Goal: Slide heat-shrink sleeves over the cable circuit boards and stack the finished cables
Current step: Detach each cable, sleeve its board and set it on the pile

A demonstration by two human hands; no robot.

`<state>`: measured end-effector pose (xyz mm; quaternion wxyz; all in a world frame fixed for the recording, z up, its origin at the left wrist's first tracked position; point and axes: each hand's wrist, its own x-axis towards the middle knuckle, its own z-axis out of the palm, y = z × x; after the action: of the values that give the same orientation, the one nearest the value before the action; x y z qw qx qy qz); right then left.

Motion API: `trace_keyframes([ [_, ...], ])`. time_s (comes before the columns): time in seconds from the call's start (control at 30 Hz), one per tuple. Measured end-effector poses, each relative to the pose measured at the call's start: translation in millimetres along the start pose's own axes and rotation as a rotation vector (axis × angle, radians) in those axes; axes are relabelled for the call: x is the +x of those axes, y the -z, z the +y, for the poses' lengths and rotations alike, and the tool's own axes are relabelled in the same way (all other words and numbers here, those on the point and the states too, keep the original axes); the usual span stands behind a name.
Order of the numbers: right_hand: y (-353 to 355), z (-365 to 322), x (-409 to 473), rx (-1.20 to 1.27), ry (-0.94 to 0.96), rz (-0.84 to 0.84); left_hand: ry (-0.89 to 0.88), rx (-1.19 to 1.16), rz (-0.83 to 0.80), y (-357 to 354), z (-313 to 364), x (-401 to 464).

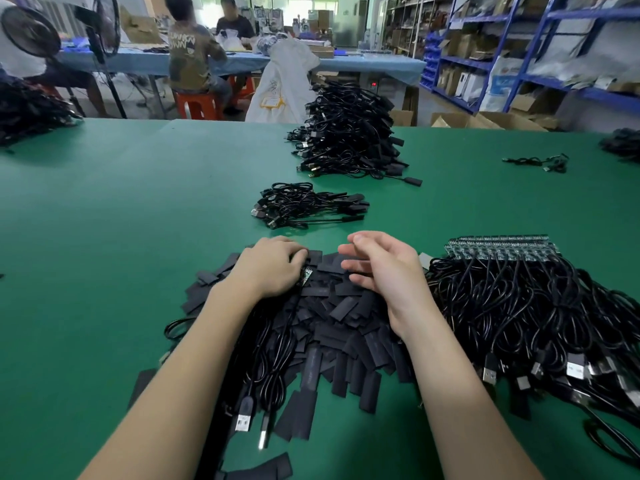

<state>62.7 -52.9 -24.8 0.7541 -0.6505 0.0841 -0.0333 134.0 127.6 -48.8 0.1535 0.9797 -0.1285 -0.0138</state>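
A heap of flat black heat-shrink sleeves (pixel 332 320) lies on the green table (pixel 121 220) in front of me. My left hand (pixel 270 265) rests on the heap's far end, fingers curled round a cable's small green circuit board (pixel 305 274), whose black cable runs back toward me with USB plugs (pixel 244 419) at the near edge. My right hand (pixel 381 265) hovers just above the sleeves, fingers loosely bent, holding nothing. Unsleeved cables (pixel 519 306) with bare boards (pixel 502 251) in a row lie to the right. A small stack of finished cables (pixel 308 204) sits beyond my hands.
A tall pile of finished cables (pixel 349 133) stands farther back. Loose cables (pixel 540 162) lie at far right, another dark pile (pixel 31 109) at far left. People sit at a blue table (pixel 346 64) behind. Shelving (pixel 519 46) fills the right wall.
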Motion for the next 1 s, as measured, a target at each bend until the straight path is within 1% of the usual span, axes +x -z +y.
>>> trace_keyframes([
  [0.07, -1, 4, 0, -0.152, 0.055, -0.024, 0.008, 0.014, 0.028, 0, 2, -7],
  [0.17, -1, 11, 1, -0.652, 0.258, -0.032, -0.006, -0.009, 0.026, 4, 1, -10],
  [0.23, -5, 15, -2, -0.923, 0.342, -0.053, -0.022, -0.053, 0.018, 6, 0, -12],
  [0.3, -12, 20, -4, -1.105, 0.371, -0.095, -0.031, -0.085, 0.019, 8, 0, -14],
  [0.37, -19, 23, -6, -1.183, 0.386, -0.108, -0.024, -0.099, 0.03, 9, -1, -16],
  [0.47, -21, 23, -6, -1.121, 0.384, -0.095, -0.013, -0.134, 0.036, 11, -2, -18],
  [0.53, -20, 21, -5, -0.974, 0.354, -0.099, -0.022, -0.181, 0.053, 12, 0, -18],
  [0.57, -20, 19, -5, -0.862, 0.325, -0.105, -0.027, -0.221, 0.088, 13, 1, -19],
  [0.63, -18, 15, -4, -0.637, 0.263, -0.122, -0.023, -0.34, 0.215, 15, 4, -19],
  [0.73, -19, 9, -6, -0.34, 0.159, -0.124, 0.043, -0.467, 0.385, 19, 11, -19],
  [0.8, -22, 6, -8, -0.186, 0.099, -0.128, 0.095, -0.438, 0.435, 18, 21, -21],
  [0.87, -24, 4, -9, -0.091, 0.063, -0.139, 0.109, -0.349, 0.488, 16, 30, -23],
  [0.93, -23, 3, -12, -0.071, 0.04, -0.135, 0.091, -0.268, 0.556, 16, 36, -26],
  [1.0, -22, 1, -14, -0.088, 0.019, -0.118, 0.057, -0.229, 0.588, 17, 39, -27],
])
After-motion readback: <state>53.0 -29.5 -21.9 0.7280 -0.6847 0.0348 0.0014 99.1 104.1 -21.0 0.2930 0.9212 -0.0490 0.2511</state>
